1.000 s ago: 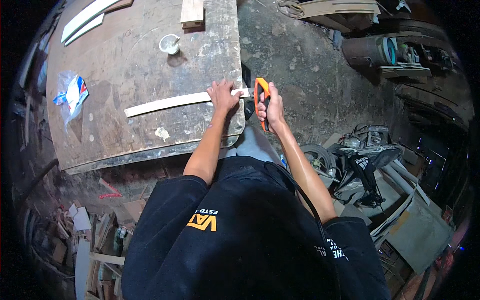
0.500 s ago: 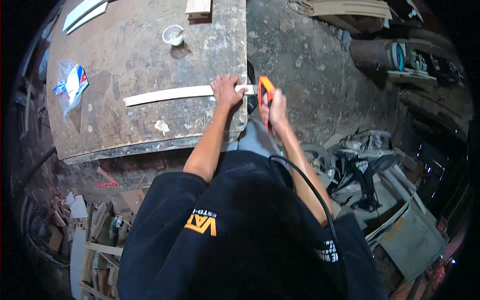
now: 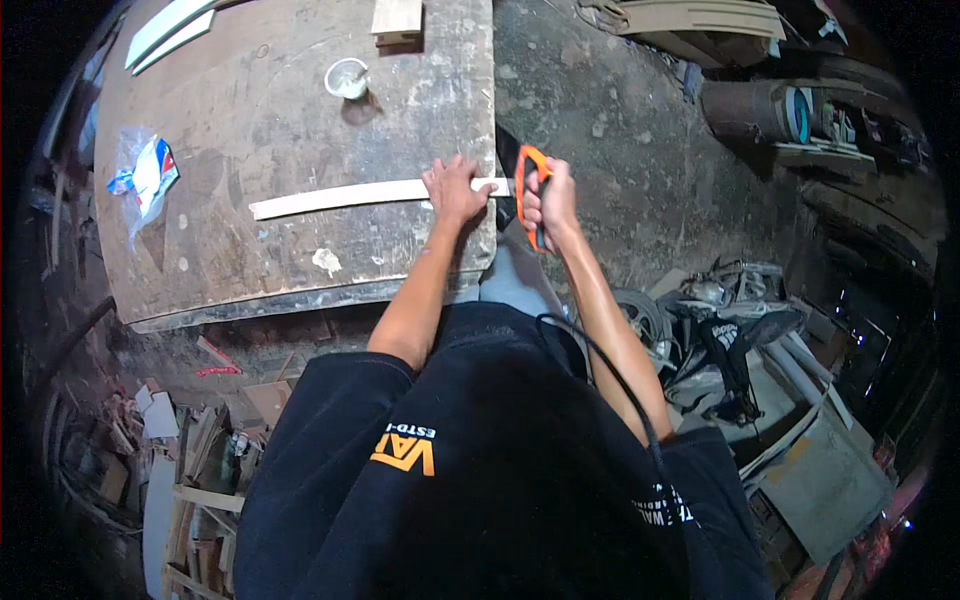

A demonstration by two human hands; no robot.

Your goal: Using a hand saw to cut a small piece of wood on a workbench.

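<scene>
My left hand presses and grips a long white strip lying across the worn worktable, its fingers curved over it close to the table's right edge. Just past that edge, my right hand is closed round the orange-and-black handle of a hand saw. The strip's right end meets the saw; the dark blade beside the edge is only partly visible. Farther back stands a small white cup. A crumpled plastic bag lies at the left.
Wooden blocks and white pieces lie at the table's back. Stacked boards and a cylinder are at upper right. A cluttered heap with cables and panels sits at lower right, scrap wood at lower left.
The saw has shifted in short strokes, moving slightly away from me since half a second ago, with more dark blade showing. My left hand stays on the strip; the view has shifted slightly.
</scene>
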